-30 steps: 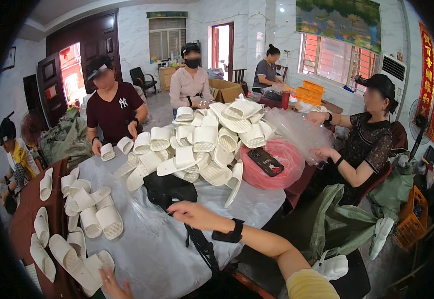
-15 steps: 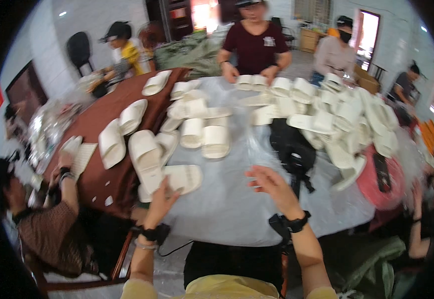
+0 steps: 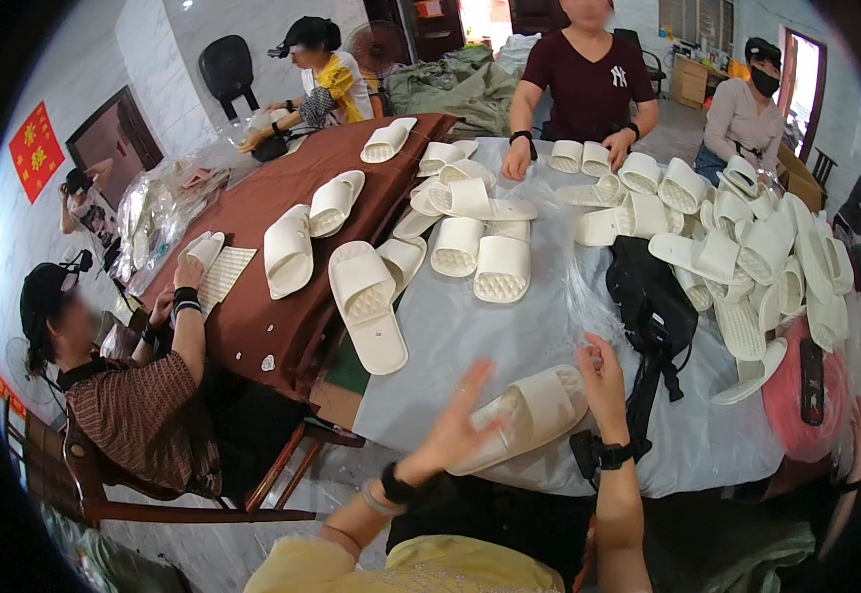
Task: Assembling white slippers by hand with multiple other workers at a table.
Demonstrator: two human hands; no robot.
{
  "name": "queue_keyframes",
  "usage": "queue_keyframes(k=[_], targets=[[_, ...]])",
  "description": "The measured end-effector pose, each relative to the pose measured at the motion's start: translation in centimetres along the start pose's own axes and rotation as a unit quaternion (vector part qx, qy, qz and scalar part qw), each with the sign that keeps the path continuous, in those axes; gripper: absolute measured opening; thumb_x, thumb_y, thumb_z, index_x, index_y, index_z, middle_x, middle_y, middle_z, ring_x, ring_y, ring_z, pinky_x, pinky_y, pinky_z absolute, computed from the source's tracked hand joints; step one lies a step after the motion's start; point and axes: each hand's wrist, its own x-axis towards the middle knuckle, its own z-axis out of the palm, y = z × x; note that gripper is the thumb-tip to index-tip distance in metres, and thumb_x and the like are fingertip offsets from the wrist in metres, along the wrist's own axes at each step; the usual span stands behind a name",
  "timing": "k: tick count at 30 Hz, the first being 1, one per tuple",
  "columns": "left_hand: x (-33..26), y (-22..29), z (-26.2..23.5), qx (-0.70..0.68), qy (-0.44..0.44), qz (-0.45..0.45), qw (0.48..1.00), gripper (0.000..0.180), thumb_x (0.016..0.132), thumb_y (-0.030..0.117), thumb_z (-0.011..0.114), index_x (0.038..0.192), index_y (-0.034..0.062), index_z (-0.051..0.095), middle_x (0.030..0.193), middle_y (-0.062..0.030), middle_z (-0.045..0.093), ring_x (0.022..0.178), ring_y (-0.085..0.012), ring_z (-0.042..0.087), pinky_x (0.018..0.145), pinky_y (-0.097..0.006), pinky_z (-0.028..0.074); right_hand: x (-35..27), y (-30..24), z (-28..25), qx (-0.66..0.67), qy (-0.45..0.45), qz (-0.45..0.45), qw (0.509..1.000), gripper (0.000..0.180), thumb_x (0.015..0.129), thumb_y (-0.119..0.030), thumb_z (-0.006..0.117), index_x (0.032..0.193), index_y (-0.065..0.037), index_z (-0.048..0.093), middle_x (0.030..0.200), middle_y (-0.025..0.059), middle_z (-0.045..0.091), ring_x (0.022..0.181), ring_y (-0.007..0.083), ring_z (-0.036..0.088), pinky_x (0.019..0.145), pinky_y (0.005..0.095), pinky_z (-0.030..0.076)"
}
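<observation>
Left hand (image 3: 457, 423): fingers spread wide, blurred | Right hand (image 3: 605, 383): fingers loose, unclenched | White slipper (image 3: 541, 403) lies between those fingers on the table (image 3: 450, 341)

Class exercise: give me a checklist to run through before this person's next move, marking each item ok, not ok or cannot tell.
1. Near slipper between the hands: ok.
2. Left hand open: ok; fingers extended, though blurred.
3. Right hand touching that slipper: cannot tell; it is beside the toe end.
4. Slipper well back from the table edge: not ok; its heel end lies by the near edge.
5. Slipper pile apart from the near slipper: ok.
</observation>
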Motion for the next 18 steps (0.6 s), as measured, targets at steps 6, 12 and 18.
queue_keyframes(k=[6,12,18], targets=[[8.1,-12.1,-8.2,0.11,0.232,-0.195,0.946,0.069,0.071,0.022,0.069,0.129,0.0053,0.036,0.131,-0.0234,0.035,0.126,-0.039,0.023,0.102,-0.043,0.025,-1.4,1.6,-1.3,-0.192,-0.147,0.008,0.97,0.053,0.077,-0.029,0.064,0.118,0.001,0.048,0.085,0.0164,0.061,0.073,0.0255,0.058,0.066,0.0315,0.045],[10.8,-15.0,-9.5,-0.012,0.264,-0.159,0.951,0.079,0.074,0.025,0.067,0.136,0.0017,0.023,0.133,-0.0234,0.033,0.121,-0.0314,0.035,0.099,-0.035,0.03,-2.0,-0.5,-1.4,-0.207,-0.23,0.0,0.951,0.044,0.078,-0.023,0.062,0.112,0.003,0.052,0.072,0.0132,0.061,0.062,0.0207,0.057,0.059,0.0304,0.045],[5.8,-8.4,-7.0,-0.1,0.186,-0.196,0.958,0.081,0.079,0.029,0.065,0.138,0.0005,0.016,0.109,-0.0137,0.048,0.097,-0.0235,0.049,0.086,-0.03,0.038,-1.4,1.2,-1.9,-0.023,-0.261,0.083,0.962,0.038,0.079,-0.016,0.061,0.113,0.0,0.053,0.086,0.0084,0.061,0.072,0.0149,0.054,0.063,0.0271,0.043]])
